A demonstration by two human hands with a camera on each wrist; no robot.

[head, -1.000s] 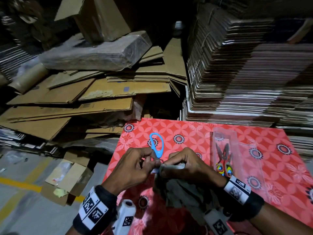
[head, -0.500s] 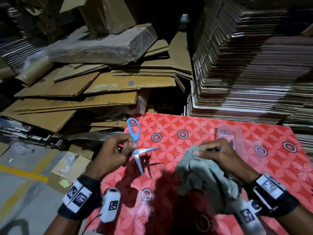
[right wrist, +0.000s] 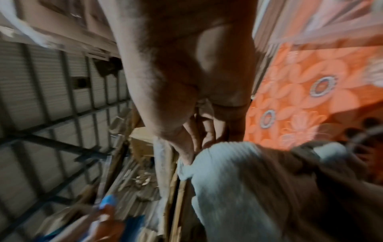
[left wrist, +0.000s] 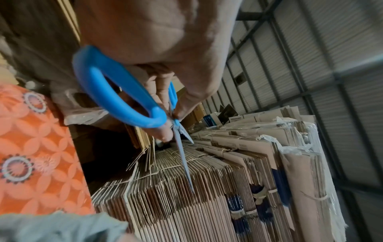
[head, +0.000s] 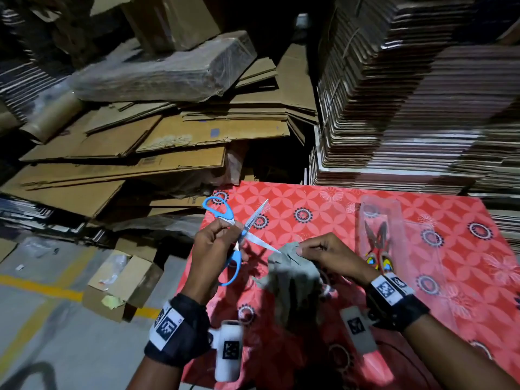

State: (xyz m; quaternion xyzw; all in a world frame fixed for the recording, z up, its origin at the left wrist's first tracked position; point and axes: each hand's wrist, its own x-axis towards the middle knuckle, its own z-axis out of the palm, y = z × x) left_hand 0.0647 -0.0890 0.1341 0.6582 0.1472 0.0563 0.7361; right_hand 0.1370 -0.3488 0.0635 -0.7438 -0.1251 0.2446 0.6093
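Delta vs 0.5 s ago: the hands were well apart and have closed up. The scissors [head: 244, 233] swung in from the table's [head: 464, 277] left edge, and one blade tip now touches the cloth's [head: 292, 277] top edge.

Left hand [head: 213, 249]: fingers pinch the scissors at the pivot, above the table near its far-left corner. Blades are steel and spread in a wide V, one pointing far, one at the cloth. Blue plastic loop handles, one beyond the fingers and one under the palm.

Right hand [head: 332, 256]: thumb and fingers pinch the cloth's upper edge. It is grey, soft and ribbed, hanging crumpled over the table middle.

Table: glossy red sheet with a petal and ring print.

Right of the hands, toward the far edge: a flat clear pouch [head: 380, 218] with a second pair [head: 378, 243] inside, blades open, red-yellow-blue handles.

Floor left: an open box [head: 123, 280], contents unclear.

Beyond: loose flat cardboard sheets [head: 140, 170] on the left, tied corrugated bundles [head: 408, 122] on the right.
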